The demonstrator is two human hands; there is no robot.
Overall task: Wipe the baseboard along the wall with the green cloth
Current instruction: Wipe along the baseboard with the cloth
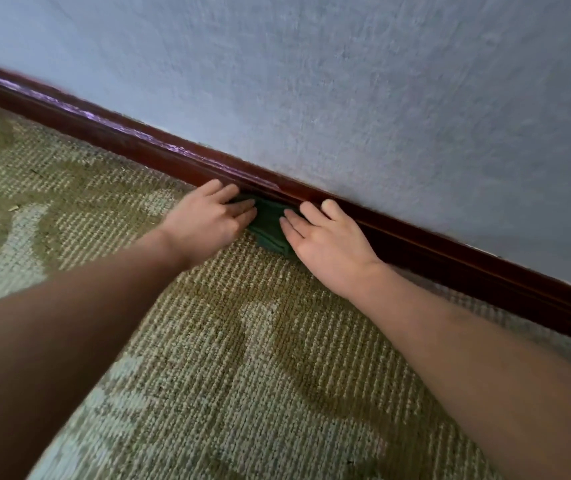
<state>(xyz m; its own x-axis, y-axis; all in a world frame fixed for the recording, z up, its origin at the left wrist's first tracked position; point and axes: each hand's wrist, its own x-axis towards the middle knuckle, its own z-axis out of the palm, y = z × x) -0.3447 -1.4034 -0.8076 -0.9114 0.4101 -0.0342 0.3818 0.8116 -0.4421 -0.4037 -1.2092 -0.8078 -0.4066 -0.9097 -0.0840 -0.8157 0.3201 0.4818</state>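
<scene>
Saw, on the left, a long stretch of the dark red baseboard rising toward the upper left corner of the view, with a pale sheen along its top edge; could not tell whether dust or only light.

Found the left hand laid flat with straight fingers, pressing on the left part of the green cloth and gripping nothing. Found the cloth itself folded at the foot of the baseboard, touching the wood and lying partly on the carpet, between the two hands. Found the right hand also flat, with spread fingers, pressing on the right part of the cloth and reaching the wood with the outer fingers.

Judged the wiping as under way, with the cloth in contact. Could see no clear border between wiped and unwiped wood, so could not say how much was done. Judged long stretches left on both sides.

Saw only patterned carpet along the wood to the left and right, so judged room enough to slide either way. Noted the narrow top edge under the wall and the seam at the carpet as tight places.
</scene>
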